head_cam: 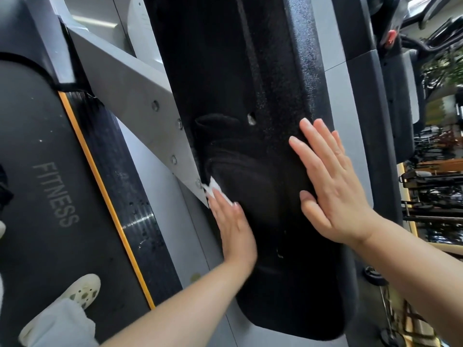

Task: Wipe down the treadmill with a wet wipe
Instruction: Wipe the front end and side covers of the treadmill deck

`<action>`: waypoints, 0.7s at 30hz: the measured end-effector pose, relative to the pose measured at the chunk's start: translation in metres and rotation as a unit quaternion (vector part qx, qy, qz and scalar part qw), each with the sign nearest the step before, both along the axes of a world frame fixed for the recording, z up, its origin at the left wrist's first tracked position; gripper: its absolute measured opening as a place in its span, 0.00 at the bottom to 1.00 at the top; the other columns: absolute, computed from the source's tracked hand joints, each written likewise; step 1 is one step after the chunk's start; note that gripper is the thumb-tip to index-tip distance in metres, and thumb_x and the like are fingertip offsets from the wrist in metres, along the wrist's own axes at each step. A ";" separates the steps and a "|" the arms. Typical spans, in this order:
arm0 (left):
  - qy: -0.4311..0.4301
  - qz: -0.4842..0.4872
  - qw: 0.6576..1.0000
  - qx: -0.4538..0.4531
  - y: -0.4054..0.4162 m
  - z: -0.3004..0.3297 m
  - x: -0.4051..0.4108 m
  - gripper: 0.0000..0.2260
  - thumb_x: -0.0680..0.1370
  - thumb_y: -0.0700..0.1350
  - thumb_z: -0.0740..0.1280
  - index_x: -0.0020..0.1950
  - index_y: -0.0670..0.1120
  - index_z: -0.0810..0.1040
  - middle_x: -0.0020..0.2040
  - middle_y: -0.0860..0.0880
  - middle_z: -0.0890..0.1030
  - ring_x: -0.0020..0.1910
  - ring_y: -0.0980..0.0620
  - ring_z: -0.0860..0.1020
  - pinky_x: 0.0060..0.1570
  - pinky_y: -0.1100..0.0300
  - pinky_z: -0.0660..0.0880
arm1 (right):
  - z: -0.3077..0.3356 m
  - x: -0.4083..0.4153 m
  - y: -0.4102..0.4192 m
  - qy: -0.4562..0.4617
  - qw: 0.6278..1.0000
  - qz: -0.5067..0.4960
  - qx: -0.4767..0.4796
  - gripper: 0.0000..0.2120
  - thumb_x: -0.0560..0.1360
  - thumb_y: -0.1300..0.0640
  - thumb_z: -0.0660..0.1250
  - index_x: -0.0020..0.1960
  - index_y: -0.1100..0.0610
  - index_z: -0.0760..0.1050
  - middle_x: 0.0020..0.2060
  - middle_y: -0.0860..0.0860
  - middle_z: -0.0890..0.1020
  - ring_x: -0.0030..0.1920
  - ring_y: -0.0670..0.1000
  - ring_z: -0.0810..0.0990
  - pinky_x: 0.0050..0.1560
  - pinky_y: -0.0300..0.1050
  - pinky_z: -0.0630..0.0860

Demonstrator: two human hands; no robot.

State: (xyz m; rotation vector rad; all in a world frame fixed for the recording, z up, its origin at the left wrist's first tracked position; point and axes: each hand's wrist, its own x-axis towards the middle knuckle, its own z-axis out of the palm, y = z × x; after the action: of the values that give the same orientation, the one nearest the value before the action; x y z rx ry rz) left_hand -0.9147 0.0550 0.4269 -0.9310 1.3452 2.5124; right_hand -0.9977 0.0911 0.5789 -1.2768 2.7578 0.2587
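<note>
Left hand (pixel 234 229) at centre frame, fingers straight, presses the wet wipe (pixel 214 187) against the treadmill's black panel (pixel 250 71). Right hand (pixel 330 181) flat, open, bracing the same panel. Mid-wipe, I'd judge; droplets on the side rail (pixel 135 196), belt (pixel 37 184) looks untouched.
</note>
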 end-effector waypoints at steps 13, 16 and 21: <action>-0.068 -0.007 0.998 0.002 0.005 0.000 -0.003 0.25 0.82 0.56 0.44 0.75 0.50 0.38 0.78 0.49 0.39 0.76 0.53 0.40 0.73 0.58 0.39 | 0.001 -0.001 0.001 0.001 1.000 0.001 -0.004 0.35 0.66 0.59 0.55 0.73 0.60 0.56 0.73 0.56 0.57 0.76 0.55 0.49 0.75 0.57 0.47; 0.073 -0.065 0.991 -0.095 0.023 0.049 0.033 0.35 0.70 0.73 0.33 0.70 0.58 0.24 0.72 0.53 0.24 0.72 0.56 0.28 0.68 0.63 0.30 | 0.000 -0.002 0.000 0.004 1.000 0.000 -0.009 0.34 0.67 0.60 0.55 0.73 0.61 0.56 0.73 0.56 0.56 0.76 0.55 0.49 0.75 0.55 0.47; 0.179 -0.021 0.961 -0.210 -0.014 0.046 -0.013 0.27 0.76 0.66 0.35 0.68 0.62 0.23 0.68 0.61 0.22 0.70 0.60 0.27 0.68 0.66 0.28 | 0.001 0.014 0.007 0.054 0.980 -0.126 -0.146 0.26 0.75 0.60 0.54 0.73 0.62 0.58 0.74 0.55 0.56 0.76 0.49 0.52 0.75 0.52 0.51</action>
State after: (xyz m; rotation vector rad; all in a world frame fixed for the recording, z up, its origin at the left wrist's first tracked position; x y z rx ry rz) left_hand -0.9273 0.0412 0.4732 -0.5030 2.0403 2.4917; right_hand -0.9836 0.0979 0.5801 -0.9685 3.1011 -0.1027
